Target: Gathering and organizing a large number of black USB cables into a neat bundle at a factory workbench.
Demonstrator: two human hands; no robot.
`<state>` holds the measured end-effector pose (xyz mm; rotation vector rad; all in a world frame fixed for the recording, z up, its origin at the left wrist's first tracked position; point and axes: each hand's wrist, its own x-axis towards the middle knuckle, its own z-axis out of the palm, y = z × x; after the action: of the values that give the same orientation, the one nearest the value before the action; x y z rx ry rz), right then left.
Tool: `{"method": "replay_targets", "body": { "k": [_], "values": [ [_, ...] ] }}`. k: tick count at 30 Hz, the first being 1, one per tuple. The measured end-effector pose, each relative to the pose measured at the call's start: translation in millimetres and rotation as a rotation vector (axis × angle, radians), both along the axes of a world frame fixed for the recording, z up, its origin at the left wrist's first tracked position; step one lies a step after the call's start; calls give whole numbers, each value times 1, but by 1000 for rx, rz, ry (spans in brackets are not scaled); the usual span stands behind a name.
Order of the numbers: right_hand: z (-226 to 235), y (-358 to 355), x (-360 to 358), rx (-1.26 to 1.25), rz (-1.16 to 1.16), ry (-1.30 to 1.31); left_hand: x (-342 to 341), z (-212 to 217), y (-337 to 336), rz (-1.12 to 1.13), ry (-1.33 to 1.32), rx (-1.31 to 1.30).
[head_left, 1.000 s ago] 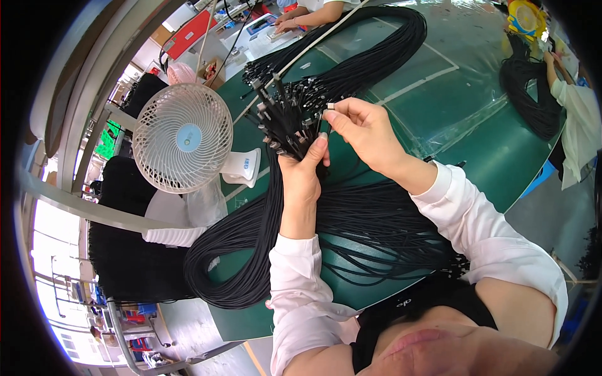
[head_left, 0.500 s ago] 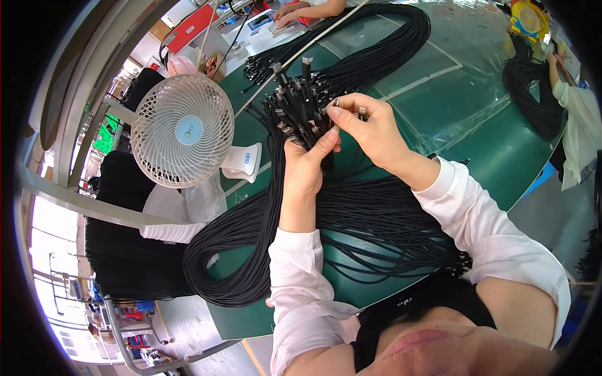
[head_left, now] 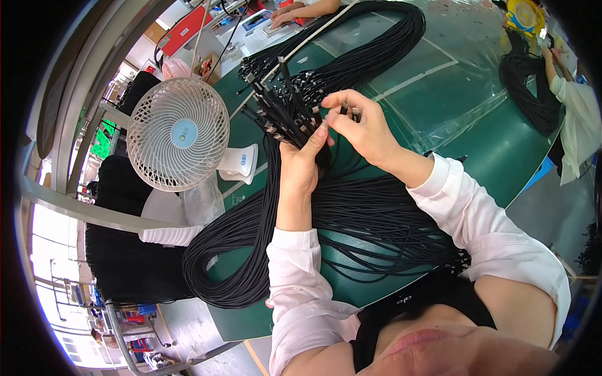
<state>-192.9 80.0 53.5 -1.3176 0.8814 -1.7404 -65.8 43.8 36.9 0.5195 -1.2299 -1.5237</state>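
Note:
My left hand [head_left: 298, 168] is closed around a thick bundle of black cables [head_left: 279, 116], whose metal-tipped plugs fan out above the fist at uneven heights. Just right of it, my right hand [head_left: 371, 133] has its thumb and index finger slightly apart beside the bundle's edge. Two cable plugs [head_left: 350, 113] show between the curled fingers of that hand, their cords hanging below. The left thumb's tip lies close to the right thumb. From the bundle the cords run down into a big loop of black cable [head_left: 241, 276] on the green table [head_left: 476, 182].
A white fan [head_left: 180, 133] stands left of my hands, near a metal frame [head_left: 94, 210]. Another cable coil [head_left: 401, 34] lies at the far side, close to a co-worker's hand [head_left: 283, 17]. On the right are a yellow fan [head_left: 525, 17], more cables [head_left: 530, 94] and another person's sleeve [head_left: 574, 103].
My right thumb and index finger have parted slightly at the bundle's edge. The plugs in my left hand lean more to the left. The whole view has shifted a little.

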Motion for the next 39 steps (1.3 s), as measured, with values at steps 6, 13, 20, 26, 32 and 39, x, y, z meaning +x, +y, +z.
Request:
{"method": "replay_targets", "body": {
  "k": [6,13,20,26,32,39],
  "values": [
    [-2,-6,-3,61,71,72,-1,2,3,-11,-33,-2],
    [-6,-4,-1,107,-32,113,-1,-4,0,32,28,-29],
    [-7,-11,-4,96,7,253,7,-8,-9,8,18,39],
    [-8,-13,-3,211,-43,158,0,-2,-3,37,-172,13],
    [-11,-16,-2,123,-190,223,2,-14,-13,71,-77,-17],
    [-7,-12,-3,216,-120,218,-6,-12,-3,86,-11,28]
  ]
}}
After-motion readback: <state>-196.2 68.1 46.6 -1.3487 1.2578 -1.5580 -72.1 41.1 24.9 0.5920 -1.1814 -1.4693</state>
